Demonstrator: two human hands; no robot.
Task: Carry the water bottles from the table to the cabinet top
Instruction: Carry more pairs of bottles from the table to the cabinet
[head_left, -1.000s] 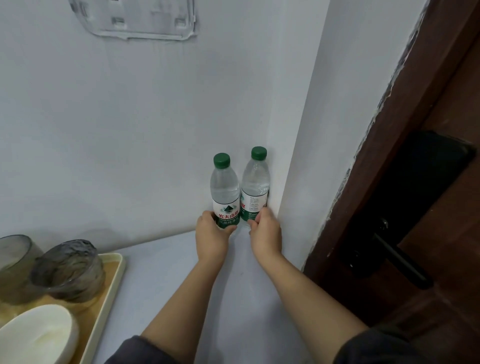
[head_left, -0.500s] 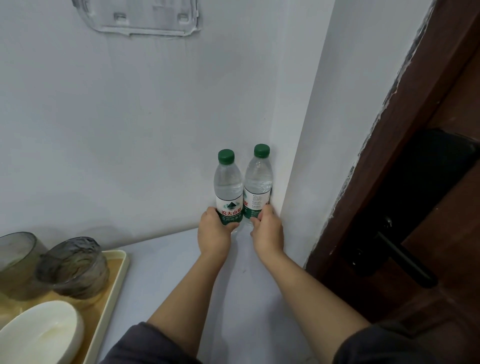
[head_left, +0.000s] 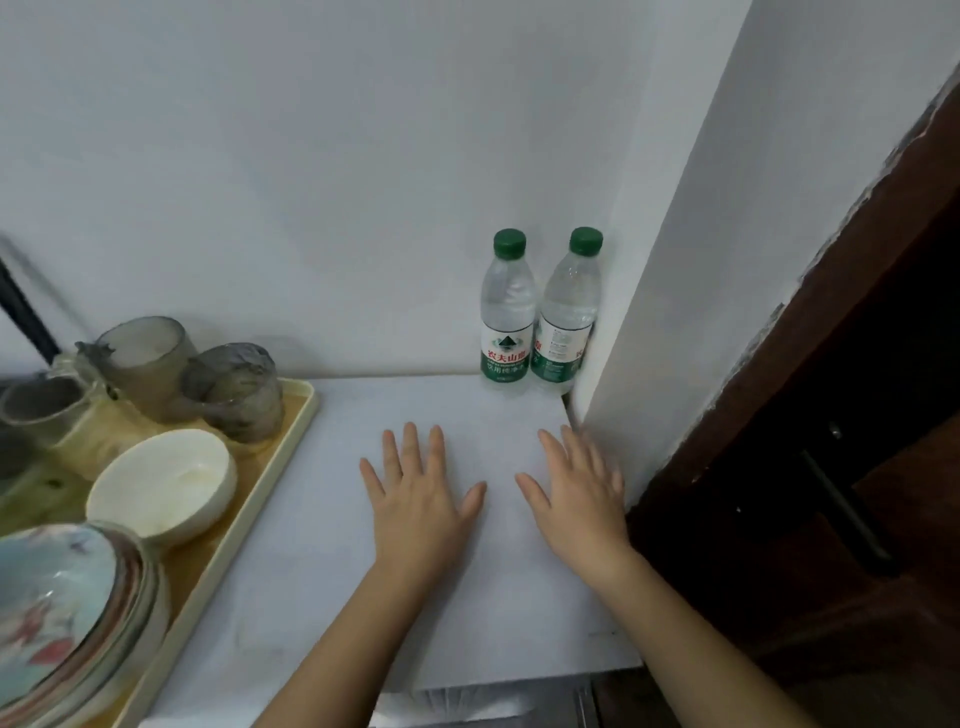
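Water bottles (head_left: 508, 322) upright in wall corner (head_left: 612, 208); left hand (head_left: 421, 499), right hand (head_left: 576, 504) spread, empty; tray (head_left: 247, 519) leftward.

Cabinet top (head_left: 337, 545), probably: bottles (head_left: 508, 332), tray (head_left: 205, 571).

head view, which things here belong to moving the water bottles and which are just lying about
Belong to the job: left water bottle and right water bottle, upright in the corner; cabinet top under them; left hand and right hand, open, holding nothing.

Just lying about: tray, white bowl, grey cups, stacked plates, door.
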